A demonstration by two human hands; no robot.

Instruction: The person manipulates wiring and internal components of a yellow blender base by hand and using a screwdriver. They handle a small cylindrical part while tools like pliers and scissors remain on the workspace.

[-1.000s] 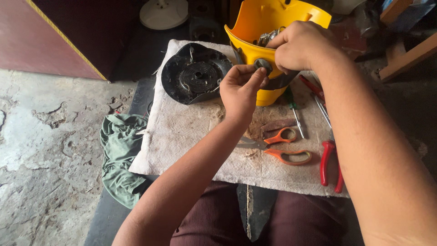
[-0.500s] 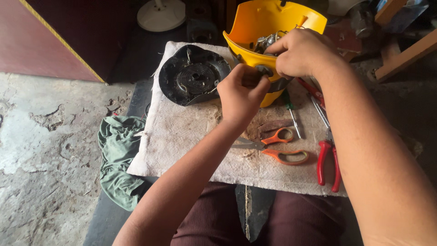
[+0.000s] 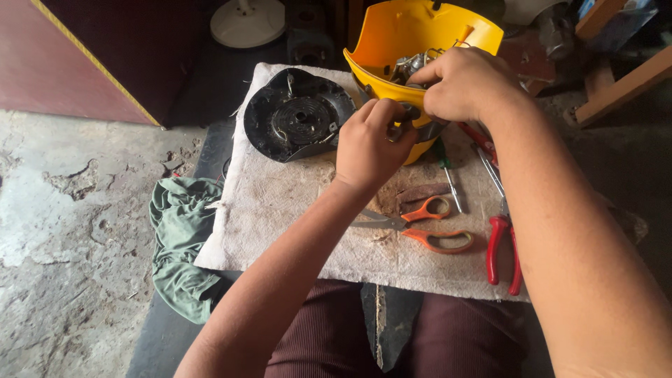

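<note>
A seated person's knees in dark maroon trousers (image 3: 329, 336) fill the near edge, with a dirty white cloth (image 3: 280, 210) spread over a low work surface just beyond them. To the near left, a crumpled green rag (image 3: 178, 245) hangs off the bench onto the cracked concrete floor (image 3: 63, 210). On the cloth, orange-handled scissors (image 3: 427, 227) lie closed near the middle, and red-handled pliers (image 3: 502, 248) lie to their right, partly under the right forearm. A thin screwdriver (image 3: 448, 175) rests a little farther back, its tip pointing toward the near edge.

Past the scissors, the left hand (image 3: 367, 147) has its fingers curled together, pinching a small dark part (image 3: 408, 112) at the rim of a yellow plastic housing (image 3: 413, 42). The right hand (image 3: 465, 84) comes in from the right, its fingers bent and closed over the same spot on the housing's near rim; exactly what it grips is hidden by the knuckles. The housing stands at the far edge of the cloth, open side up, with metal parts and wiring (image 3: 409, 66) visible inside.

To the left of the housing, a round black cover (image 3: 297, 115) lies on the cloth, its inner side up. Farther back, a white round base (image 3: 246, 21) sits in shadow beside a dark red cabinet (image 3: 77, 56).
</note>
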